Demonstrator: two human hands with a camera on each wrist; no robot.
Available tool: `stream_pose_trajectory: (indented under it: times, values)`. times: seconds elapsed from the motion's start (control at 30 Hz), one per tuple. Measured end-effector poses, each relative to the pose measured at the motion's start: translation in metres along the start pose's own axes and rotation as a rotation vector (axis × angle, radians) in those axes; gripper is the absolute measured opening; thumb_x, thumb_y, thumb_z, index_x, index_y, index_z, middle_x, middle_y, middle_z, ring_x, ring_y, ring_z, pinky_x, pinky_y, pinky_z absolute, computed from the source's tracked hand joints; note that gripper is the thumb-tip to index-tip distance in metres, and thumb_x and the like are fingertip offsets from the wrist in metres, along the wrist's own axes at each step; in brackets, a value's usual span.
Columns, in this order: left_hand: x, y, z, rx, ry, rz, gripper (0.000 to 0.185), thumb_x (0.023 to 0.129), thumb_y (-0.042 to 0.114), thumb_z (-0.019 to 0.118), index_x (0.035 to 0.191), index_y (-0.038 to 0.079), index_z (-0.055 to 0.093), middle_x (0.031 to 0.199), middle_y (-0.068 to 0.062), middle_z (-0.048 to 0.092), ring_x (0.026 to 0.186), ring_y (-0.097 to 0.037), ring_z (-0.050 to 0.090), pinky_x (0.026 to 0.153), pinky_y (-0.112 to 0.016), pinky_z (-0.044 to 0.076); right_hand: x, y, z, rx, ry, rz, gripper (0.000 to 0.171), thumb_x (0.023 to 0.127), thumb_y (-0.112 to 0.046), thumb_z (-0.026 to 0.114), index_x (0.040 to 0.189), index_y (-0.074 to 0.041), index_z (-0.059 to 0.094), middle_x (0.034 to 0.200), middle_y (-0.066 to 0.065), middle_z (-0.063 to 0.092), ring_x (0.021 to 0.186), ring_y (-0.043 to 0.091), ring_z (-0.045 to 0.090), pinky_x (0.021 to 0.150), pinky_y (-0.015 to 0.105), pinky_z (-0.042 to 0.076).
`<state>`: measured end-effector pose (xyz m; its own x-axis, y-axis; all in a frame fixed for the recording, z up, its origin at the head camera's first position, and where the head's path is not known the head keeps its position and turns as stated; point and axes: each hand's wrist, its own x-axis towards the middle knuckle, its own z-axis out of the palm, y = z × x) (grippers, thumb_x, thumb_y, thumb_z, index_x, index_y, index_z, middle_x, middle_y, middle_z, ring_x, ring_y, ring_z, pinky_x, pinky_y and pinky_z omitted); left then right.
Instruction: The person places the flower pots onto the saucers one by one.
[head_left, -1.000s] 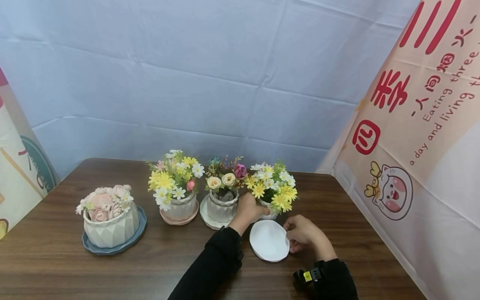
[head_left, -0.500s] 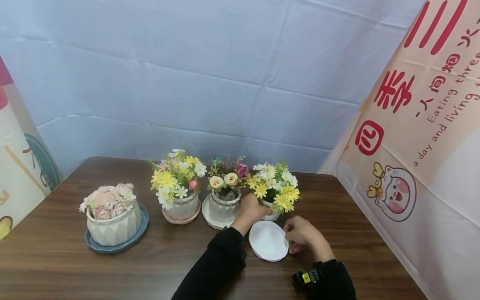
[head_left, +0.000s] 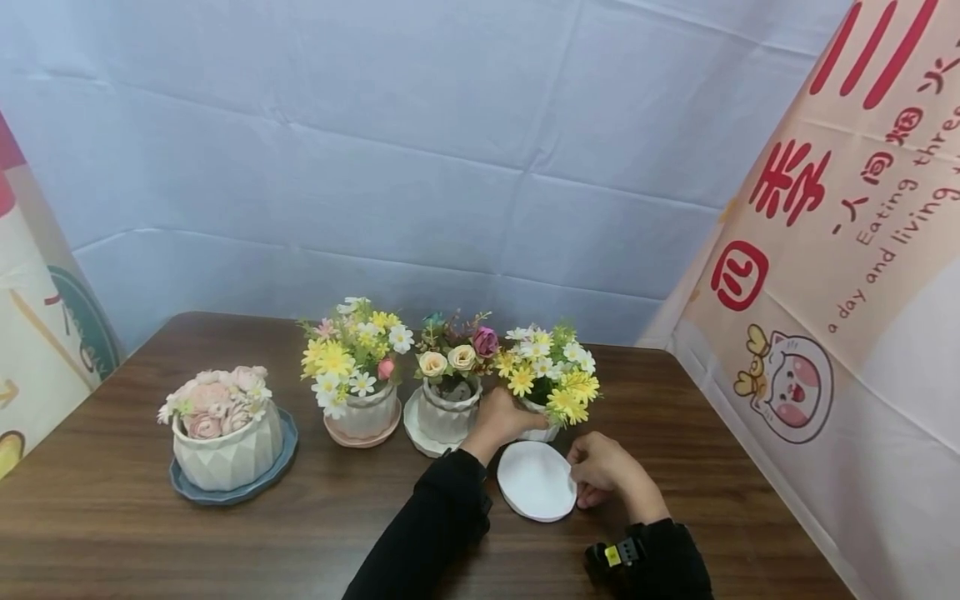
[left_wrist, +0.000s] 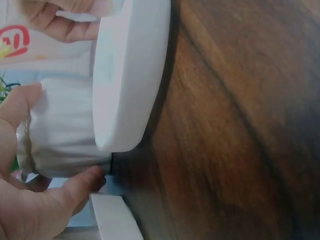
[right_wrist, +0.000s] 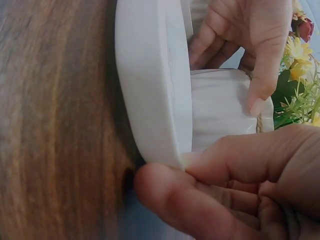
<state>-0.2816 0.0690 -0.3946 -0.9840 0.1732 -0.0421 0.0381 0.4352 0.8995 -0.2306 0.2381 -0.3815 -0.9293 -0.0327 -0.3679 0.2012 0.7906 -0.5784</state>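
At the right of the row of flowers, my left hand (head_left: 498, 421) grips a small white flowerpot (left_wrist: 65, 130) with yellow and white daisies (head_left: 551, 371). Its thumb and fingers wrap the pot's sides in the left wrist view. Just in front of that pot is a round white saucer (head_left: 536, 481). My right hand (head_left: 603, 467) pinches the saucer's right rim between thumb and fingers. The right wrist view has the saucer's wall (right_wrist: 142, 75) between the wooden table and the pot, close to the pot's base.
Left of my hand, a pot with roses (head_left: 447, 412) stands on a white saucer (head_left: 414, 437). Beyond it is a daisy pot (head_left: 363, 415) on a pink saucer (head_left: 352, 440). A wide pot of pink flowers (head_left: 228, 454) sits on a blue saucer (head_left: 288, 450) at far left.
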Motion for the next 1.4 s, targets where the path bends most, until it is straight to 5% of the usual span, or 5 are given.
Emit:
stream_pose_trajectory:
  times: [0.3,0.57,0.8,1.07,1.4]
  values:
    - [0.001,-0.003,0.005,0.063,0.027,0.021,0.034,0.065,0.029,0.084,0.071,0.010,0.056,0.079,-0.004,0.055,0.072,-0.020,0.053,0.060,-0.033,0.044,-0.002,0.000,0.000,0.005,0.003,-0.001,0.008,0.081,0.005,0.056,0.088,0.002,0.059,0.059,0.013,0.058,0.047,0.019,0.060,0.045,0.030,0.051]
    - [0.001,-0.005,0.011,0.057,0.076,0.024,0.045,0.062,0.030,0.086,0.093,0.007,0.062,0.087,-0.004,0.058,0.081,-0.022,0.056,0.066,-0.034,0.048,0.000,0.002,0.000,0.013,0.004,0.003,0.009,0.081,0.005,0.056,0.088,0.002,0.059,0.059,0.013,0.058,0.047,0.018,0.059,0.045,0.029,0.051]
    - [0.001,-0.006,0.014,0.057,0.120,0.021,0.040,0.059,0.035,0.087,0.075,0.009,0.060,0.071,-0.002,0.055,0.064,-0.019,0.053,0.053,-0.031,0.044,0.000,0.002,-0.001,0.018,-0.009,-0.003,0.008,0.081,0.004,0.055,0.088,0.002,0.059,0.059,0.013,0.058,0.047,0.019,0.060,0.046,0.030,0.051]
    - [-0.002,0.001,0.010,0.082,0.158,0.046,0.050,0.055,0.040,0.087,0.085,0.008,0.063,0.075,-0.001,0.058,0.063,-0.016,0.054,0.053,-0.029,0.046,-0.002,0.002,-0.001,-0.004,0.009,-0.017,0.007,0.080,0.005,0.056,0.086,0.003,0.059,0.059,0.013,0.058,0.047,0.019,0.059,0.045,0.029,0.051]
    - [-0.007,0.010,0.009,0.014,0.172,0.171,0.068,0.056,0.034,0.087,0.113,0.008,0.059,0.097,-0.010,0.062,0.088,-0.026,0.059,0.071,-0.035,0.050,-0.003,0.001,-0.001,0.019,0.010,-0.011,0.003,0.083,0.004,0.056,0.081,0.002,0.058,0.058,0.013,0.058,0.047,0.019,0.060,0.046,0.031,0.051]
